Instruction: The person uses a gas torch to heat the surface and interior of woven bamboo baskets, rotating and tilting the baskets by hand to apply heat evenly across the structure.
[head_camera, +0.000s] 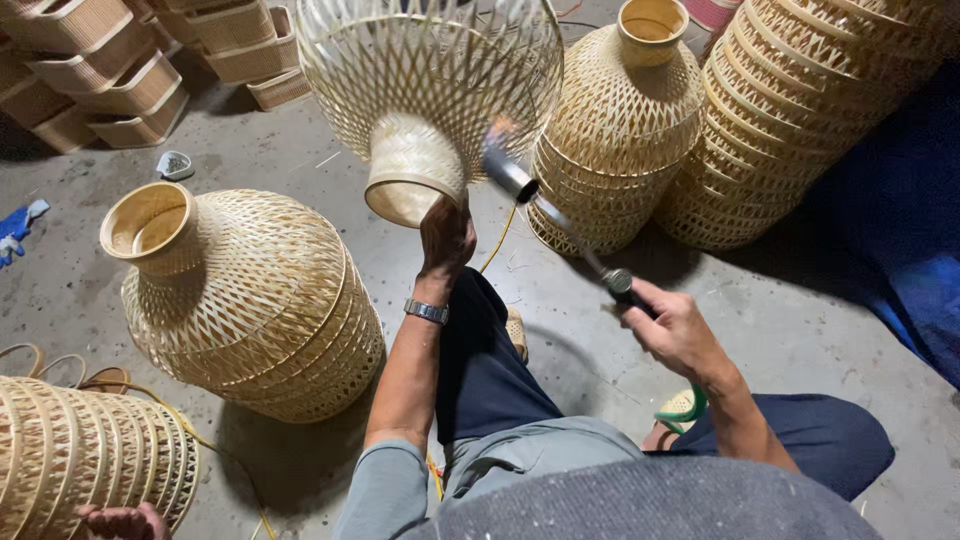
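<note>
1. Two hands are at work: the left hand is raised, its grip closed around the solid woven neck of a bamboo lampshade, held up above the floor at top centre with the neck pointing down.
2. The right hand is wrapped tight around the handle of a metal torch, whose tube slants up and left; a small flame shows at its tip, just beside the lampshade's neck.
3. A metal wristwatch sits on the left wrist.
4. On the concrete floor, to the left, a finished woven shade lies tilted, its round neck opening toward the far left.
5. Another upright shade stands behind the torch, touching a tall ribbed basket stack at far right.
6. At the near left corner a ribbed woven piece lies on its side; another person's fingers show just below it.
7. Square woven trays are piled at far left, more behind them toward the centre.
8. A blue glove lies at the left edge; a small triangular grey thing lies near the trays.
9. Blue sheeting covers the floor at right.
10. A thin yellow cord runs down behind the left wrist.
</note>
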